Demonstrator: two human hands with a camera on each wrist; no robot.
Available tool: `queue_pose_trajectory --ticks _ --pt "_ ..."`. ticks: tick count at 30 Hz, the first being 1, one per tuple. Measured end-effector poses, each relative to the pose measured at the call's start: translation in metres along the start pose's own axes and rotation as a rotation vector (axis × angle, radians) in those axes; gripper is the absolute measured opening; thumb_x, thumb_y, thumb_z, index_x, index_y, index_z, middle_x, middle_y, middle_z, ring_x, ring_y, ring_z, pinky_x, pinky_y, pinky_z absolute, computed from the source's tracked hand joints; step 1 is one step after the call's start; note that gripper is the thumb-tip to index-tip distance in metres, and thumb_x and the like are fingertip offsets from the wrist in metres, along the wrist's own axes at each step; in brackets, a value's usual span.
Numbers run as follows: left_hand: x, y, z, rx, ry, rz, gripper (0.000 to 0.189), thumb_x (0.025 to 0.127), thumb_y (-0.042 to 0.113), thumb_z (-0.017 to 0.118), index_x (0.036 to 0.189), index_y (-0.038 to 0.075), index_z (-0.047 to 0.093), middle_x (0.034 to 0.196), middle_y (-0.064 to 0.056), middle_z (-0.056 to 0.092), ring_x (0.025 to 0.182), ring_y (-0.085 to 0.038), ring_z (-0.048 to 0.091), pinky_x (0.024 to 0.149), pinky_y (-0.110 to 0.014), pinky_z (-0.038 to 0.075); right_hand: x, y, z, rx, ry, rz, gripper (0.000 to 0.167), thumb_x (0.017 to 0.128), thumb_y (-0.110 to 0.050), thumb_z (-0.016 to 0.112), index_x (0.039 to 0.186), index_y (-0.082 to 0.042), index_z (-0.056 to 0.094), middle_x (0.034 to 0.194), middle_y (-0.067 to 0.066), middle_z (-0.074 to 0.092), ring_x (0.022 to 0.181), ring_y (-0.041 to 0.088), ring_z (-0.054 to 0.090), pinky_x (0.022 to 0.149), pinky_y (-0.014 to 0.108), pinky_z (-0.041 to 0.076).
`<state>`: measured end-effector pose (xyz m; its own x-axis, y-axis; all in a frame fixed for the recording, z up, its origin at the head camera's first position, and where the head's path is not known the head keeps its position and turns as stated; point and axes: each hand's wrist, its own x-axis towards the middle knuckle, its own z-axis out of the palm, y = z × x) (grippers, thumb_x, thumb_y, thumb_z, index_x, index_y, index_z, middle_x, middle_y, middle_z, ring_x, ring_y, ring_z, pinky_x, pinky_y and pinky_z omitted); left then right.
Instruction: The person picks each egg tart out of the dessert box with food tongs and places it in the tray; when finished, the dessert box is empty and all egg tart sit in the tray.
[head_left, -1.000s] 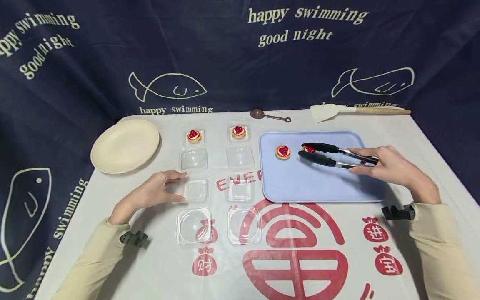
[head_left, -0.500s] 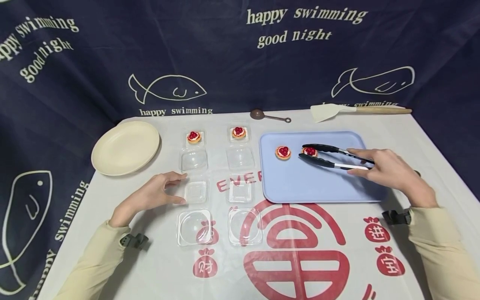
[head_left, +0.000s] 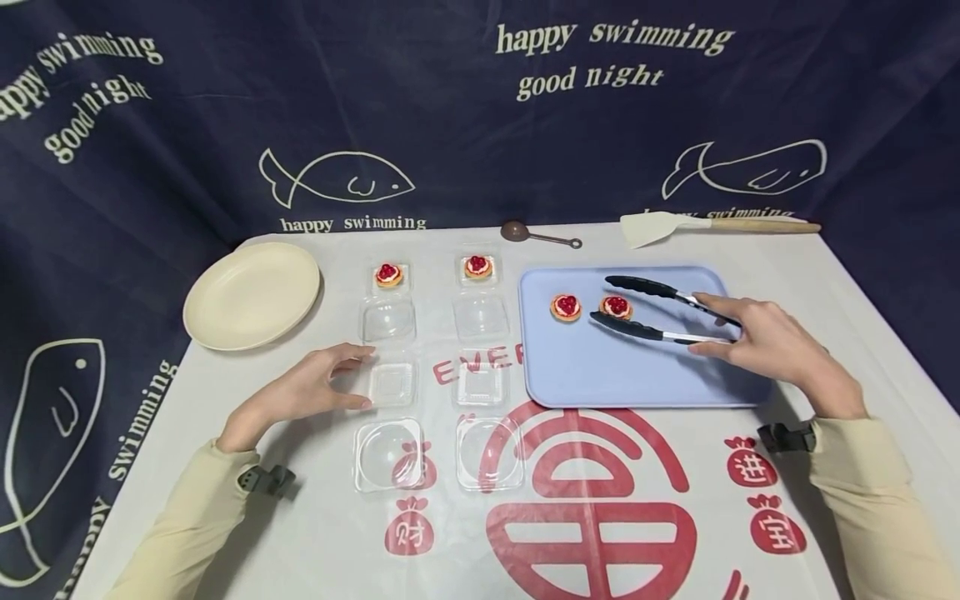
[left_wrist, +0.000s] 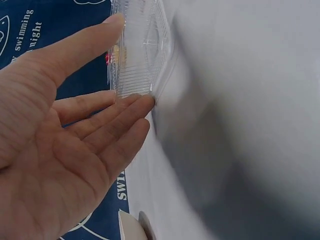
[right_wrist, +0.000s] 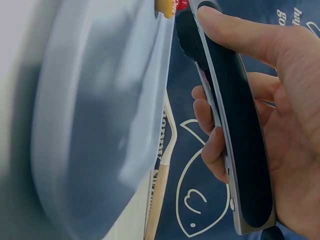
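My right hand [head_left: 776, 342] grips a pair of tongs [head_left: 637, 327] by its metal handles over the blue tray [head_left: 600, 379]. The black tips stand spread apart, one on the far side of a berry tart [head_left: 617, 307] and one on its near side. Another berry tart [head_left: 566, 307] lies to its left on the tray. With thumb and fingers apart and relaxed, my left hand [head_left: 303, 387] rests at the left side of a clear plastic box [head_left: 393, 382]. In the left wrist view, the fingertips [left_wrist: 147, 102] are right at the box's lower corner.
Two boxes at the back each hold a tart [head_left: 388, 276]. Clear lids [head_left: 387, 454] and another box [head_left: 481, 383] stand nearby. A cream plate [head_left: 251, 296] lies left; a brown scoop [head_left: 514, 232] and spatula [head_left: 652, 227] lie along the back edge.
The tongs have spread wider around the tart, their near arm shifting towards me. My right hand has drifted slightly left. My left hand stays where it was.
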<state>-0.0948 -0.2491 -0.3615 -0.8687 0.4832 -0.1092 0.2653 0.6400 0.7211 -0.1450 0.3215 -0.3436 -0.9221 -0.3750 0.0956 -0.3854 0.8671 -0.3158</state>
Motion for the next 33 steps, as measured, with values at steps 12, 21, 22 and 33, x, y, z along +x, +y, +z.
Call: queue_pose_trajectory --ticks 12,21,22,33 --pt "0.000 -0.002 -0.013 0.009 0.029 0.044 0.056 0.087 0.012 0.073 0.132 -0.011 0.050 0.118 -0.023 0.062 0.112 -0.038 0.060 0.098 -0.053 0.048 -0.016 -0.001 -0.003 0.022 0.050 0.003 0.075 0.068 -0.023 0.089 0.129 0.007 0.058 0.108 0.029 0.066 0.088 0.033 0.059 0.067 0.032 0.044" --pt "0.056 0.037 -0.031 0.083 0.097 0.136 0.039 0.091 0.008 0.067 0.124 -0.009 0.058 0.104 -0.021 0.062 0.097 -0.030 0.060 0.086 -0.044 0.055 -0.019 -0.008 -0.008 0.014 0.094 -0.046 0.076 0.064 -0.024 0.091 0.128 0.004 0.060 0.109 0.026 0.067 0.087 0.031 0.059 0.066 0.021 0.040" --pt "0.066 0.040 -0.032 0.086 0.089 0.144 0.040 0.091 0.008 0.067 0.125 -0.010 0.057 0.106 -0.023 0.062 0.098 -0.031 0.060 0.087 -0.044 0.055 -0.019 -0.010 -0.008 0.013 0.091 -0.052 0.077 0.064 -0.024 0.091 0.128 0.004 0.060 0.109 0.025 0.067 0.088 0.031 0.060 0.067 0.022 0.041" --pt "0.160 0.053 -0.042 0.152 -0.038 0.046 0.051 0.098 0.014 0.057 0.135 -0.018 0.043 0.137 -0.035 0.046 0.127 -0.043 0.048 0.108 -0.046 0.042 -0.016 -0.035 -0.004 0.012 0.021 -0.139 0.081 0.066 -0.030 0.091 0.132 0.003 0.058 0.111 0.020 0.069 0.093 0.028 0.065 0.071 0.046 0.051"
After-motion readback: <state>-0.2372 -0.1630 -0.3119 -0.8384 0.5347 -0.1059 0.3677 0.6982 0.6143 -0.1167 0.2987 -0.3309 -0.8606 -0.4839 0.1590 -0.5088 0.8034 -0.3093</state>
